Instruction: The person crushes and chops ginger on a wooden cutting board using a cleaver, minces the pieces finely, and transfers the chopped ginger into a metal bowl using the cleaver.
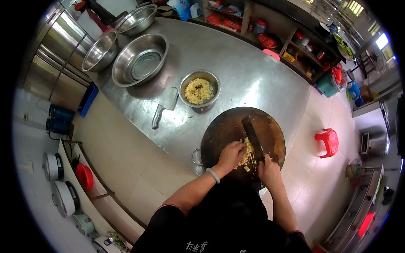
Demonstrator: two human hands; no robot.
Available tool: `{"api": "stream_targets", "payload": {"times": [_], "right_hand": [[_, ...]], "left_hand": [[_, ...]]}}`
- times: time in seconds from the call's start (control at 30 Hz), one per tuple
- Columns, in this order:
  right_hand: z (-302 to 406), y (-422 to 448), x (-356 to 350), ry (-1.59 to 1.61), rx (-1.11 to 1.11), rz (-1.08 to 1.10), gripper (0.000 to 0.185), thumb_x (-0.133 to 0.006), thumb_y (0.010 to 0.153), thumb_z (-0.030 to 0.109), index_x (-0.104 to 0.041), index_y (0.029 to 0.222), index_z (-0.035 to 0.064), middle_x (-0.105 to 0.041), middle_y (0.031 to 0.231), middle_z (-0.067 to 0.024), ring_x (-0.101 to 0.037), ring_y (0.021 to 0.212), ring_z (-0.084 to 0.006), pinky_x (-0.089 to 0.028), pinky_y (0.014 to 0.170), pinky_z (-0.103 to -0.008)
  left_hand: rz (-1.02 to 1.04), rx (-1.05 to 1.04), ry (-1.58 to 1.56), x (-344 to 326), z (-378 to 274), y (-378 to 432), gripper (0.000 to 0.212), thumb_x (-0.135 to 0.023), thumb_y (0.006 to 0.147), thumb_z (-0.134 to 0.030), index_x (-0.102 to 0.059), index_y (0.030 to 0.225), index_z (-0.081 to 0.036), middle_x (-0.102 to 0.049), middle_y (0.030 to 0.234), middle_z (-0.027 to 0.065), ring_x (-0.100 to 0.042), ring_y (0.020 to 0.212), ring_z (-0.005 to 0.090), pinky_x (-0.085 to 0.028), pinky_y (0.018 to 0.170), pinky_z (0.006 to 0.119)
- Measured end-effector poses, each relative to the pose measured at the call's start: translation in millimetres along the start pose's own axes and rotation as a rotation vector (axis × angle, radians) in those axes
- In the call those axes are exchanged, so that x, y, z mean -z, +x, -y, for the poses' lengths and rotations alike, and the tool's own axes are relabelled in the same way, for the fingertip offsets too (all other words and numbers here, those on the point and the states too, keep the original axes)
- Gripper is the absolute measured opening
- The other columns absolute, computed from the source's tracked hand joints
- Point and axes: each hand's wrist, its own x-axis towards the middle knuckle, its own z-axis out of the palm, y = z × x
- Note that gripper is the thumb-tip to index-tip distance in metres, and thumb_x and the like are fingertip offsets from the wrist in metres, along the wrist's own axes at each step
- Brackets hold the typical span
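A round wooden chopping board (221, 132) lies at the near end of the steel table. My right hand (270, 170) grips the handle of a dark-bladed cleaver (253, 137), its blade standing on edge over the board. To the left of the blade, a pile of chopped pale food (247, 153), possibly garlic, spreads across the wood. My left hand (230, 155) wears a pale bangle and curls its fingers against the pile's left edge; its fingertips are partly hidden, so whether they pinch any pieces is unclear. Beyond the board, a steel bowl (216, 90) holds finely chopped pale bits with a dark patch on top.
A second cleaver (169, 95) lies flat left of the bowl on the steel table (240, 76). Large steel basins (140, 63) stand at the far left. Shelves (227, 15) with jars and bags line the back. A red plastic stool (327, 143) stands on the floor at right.
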Motion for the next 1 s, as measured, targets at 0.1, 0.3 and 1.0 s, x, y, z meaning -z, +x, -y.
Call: {"api": "stream_targets", "payload": {"times": [0.1,0.3,1.0], "right_hand": [[1.9,-7.9,-3.3,0.074,-0.032,-0.086,0.035,-0.058,0.093,0.016,-0.055,0.124,0.0,-0.068,0.076,-0.0275,-0.067,0.072,-0.0469,-0.054,0.069,-0.0558],[1.2,-0.4,-2.2,0.013,-0.005,0.002,0.033,-0.059,0.093,0.015,-0.054,0.12,-0.0024,-0.067,0.076,-0.0279,-0.067,0.073,-0.0469,-0.054,0.069,-0.0557],[3.6,-7.4,-14.4,0.053,0.049,-0.116,0.037,-0.06,0.092,0.013,-0.053,0.123,-0.0062,-0.067,0.072,-0.0262,-0.067,0.068,-0.0464,-0.055,0.065,-0.0549]], "left_hand": [[-0.017,-0.014,0.0,-3.3,-0.6,1.1,0.021,-0.071,0.084,-0.005,-0.07,0.104,-0.001,-0.069,0.103,0.0148,-0.066,0.096,0.0365,-0.055,0.082,0.042],[-0.065,0.051,-0.031,-7.3,0.8,-1.3,0.016,-0.071,0.084,-0.007,-0.071,0.099,-0.002,-0.07,0.098,0.0134,-0.067,0.093,0.0353,-0.055,0.081,0.042],[-0.096,-0.001,0.037,-9.7,1.5,0.6,0.011,-0.073,0.083,-0.008,-0.075,0.094,-0.005,-0.071,0.098,0.0103,-0.069,0.09,0.0327,-0.056,0.077,0.04]]}}
